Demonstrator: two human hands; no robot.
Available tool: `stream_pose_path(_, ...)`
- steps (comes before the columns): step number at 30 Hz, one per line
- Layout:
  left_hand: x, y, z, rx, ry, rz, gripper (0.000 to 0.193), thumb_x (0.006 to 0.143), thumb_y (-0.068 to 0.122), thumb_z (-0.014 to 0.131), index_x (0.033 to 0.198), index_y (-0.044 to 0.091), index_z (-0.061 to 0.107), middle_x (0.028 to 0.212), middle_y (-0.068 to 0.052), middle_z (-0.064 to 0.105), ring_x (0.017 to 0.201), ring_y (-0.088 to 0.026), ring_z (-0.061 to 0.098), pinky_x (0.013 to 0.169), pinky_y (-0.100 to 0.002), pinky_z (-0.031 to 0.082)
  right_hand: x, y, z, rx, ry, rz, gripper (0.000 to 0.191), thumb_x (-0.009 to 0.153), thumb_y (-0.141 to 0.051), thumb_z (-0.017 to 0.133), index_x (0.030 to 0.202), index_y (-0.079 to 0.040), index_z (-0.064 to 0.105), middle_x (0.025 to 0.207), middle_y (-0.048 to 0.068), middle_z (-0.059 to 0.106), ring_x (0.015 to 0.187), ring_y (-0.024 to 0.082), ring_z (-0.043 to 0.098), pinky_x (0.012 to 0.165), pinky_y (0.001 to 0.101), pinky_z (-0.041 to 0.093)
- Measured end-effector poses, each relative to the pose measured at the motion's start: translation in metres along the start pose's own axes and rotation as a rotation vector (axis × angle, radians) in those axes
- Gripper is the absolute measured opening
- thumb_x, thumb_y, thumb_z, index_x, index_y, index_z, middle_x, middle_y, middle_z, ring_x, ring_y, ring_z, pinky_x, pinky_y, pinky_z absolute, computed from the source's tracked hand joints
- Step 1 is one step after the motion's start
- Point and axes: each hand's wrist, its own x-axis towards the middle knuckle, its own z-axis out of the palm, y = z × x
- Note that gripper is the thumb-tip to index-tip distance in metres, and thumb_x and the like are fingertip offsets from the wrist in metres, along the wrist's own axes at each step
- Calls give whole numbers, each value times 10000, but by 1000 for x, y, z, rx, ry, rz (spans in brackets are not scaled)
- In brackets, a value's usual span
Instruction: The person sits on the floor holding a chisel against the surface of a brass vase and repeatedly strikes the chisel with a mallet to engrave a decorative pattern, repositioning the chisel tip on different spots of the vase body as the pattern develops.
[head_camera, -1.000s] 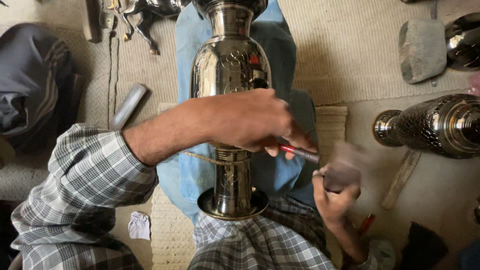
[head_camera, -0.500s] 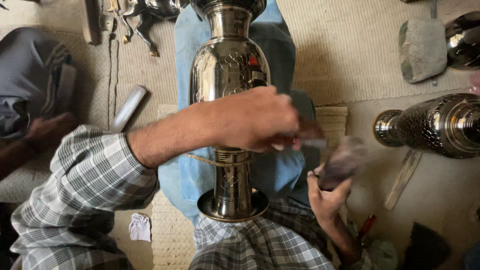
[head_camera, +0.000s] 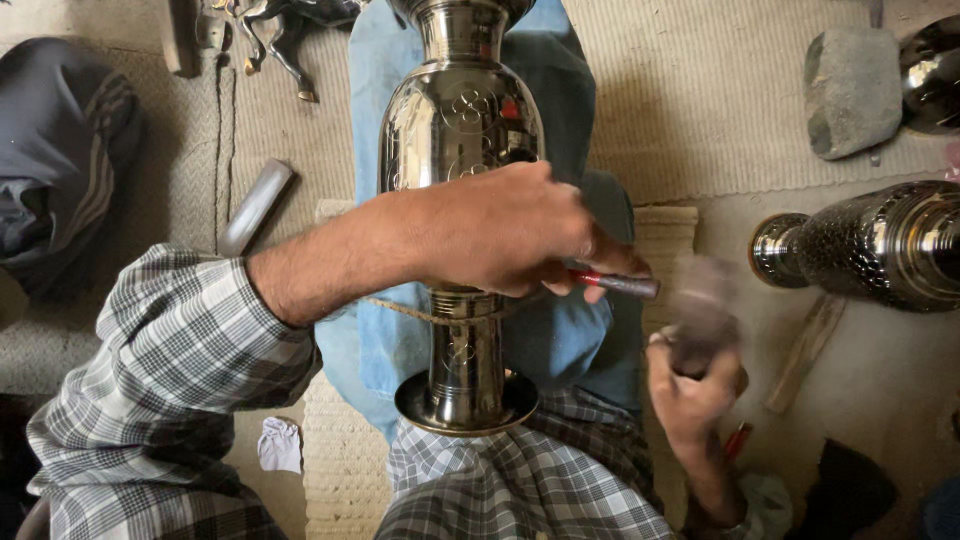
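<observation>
A shiny metal vase (head_camera: 462, 150) lies lengthwise on blue cloth (head_camera: 560, 330) over the person's lap, its foot toward the checked shirt and its neck pointing away; faint engraved scrolls show on its belly, and a thin cord (head_camera: 405, 312) crosses its stem. The left hand (head_camera: 500, 235) reaches across the vase, fingers clamped on a punch (head_camera: 612, 283) with a red band; the punch sticks out to the vase's right side. The right hand (head_camera: 695, 395) is closed around a hammer (head_camera: 700, 310), blurred. A second patterned vase (head_camera: 870, 245) lies on the floor to the right; a grey stone (head_camera: 850, 90) sits beyond it; a flat bar (head_camera: 255, 205) lies to the left.
</observation>
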Motion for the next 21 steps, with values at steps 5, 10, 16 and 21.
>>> stream_pose_path(5, -9, 12, 2, 79, 171, -56, 374, 936, 110, 742, 1302, 161, 688, 900, -43, 779, 622, -139, 726, 431, -315, 525, 13, 0, -9, 264, 9, 164, 731, 869, 15, 764, 1483, 53, 370, 1021, 177, 664, 894, 245, 675, 842, 383, 575)
stream_pose_path(10, -41, 30, 17, -64, 649, -272, 469, 873, -10, 707, 1321, 46, 581, 1118, -87, 735, 849, -157, 761, 603, -287, 614, 24, 12, -15, 278, -138, 163, 826, 865, -10, 732, 1586, 64, 335, 967, 149, 690, 832, 247, 705, 774, 383, 586)
stream_pose_path(16, -50, 28, 42, 33, 827, -177, 354, 973, -10, 746, 1286, 25, 583, 1174, -74, 728, 990, -166, 768, 784, -281, 639, 72, 29, -40, -87, -26, -250, 720, 884, 34, 747, 1519, 6, 409, 1020, 248, 656, 858, 335, 674, 721, 408, 543)
stream_pose_path(21, -55, 33, 43, 46, 859, -173, 335, 960, 6, 779, 1228, 21, 579, 1200, -76, 726, 963, -176, 759, 749, -278, 634, 103, 6, -78, 190, -132, -71, 484, 989, 41, 742, 1361, -21, 438, 1001, 163, 673, 876, 268, 690, 816, 379, 560)
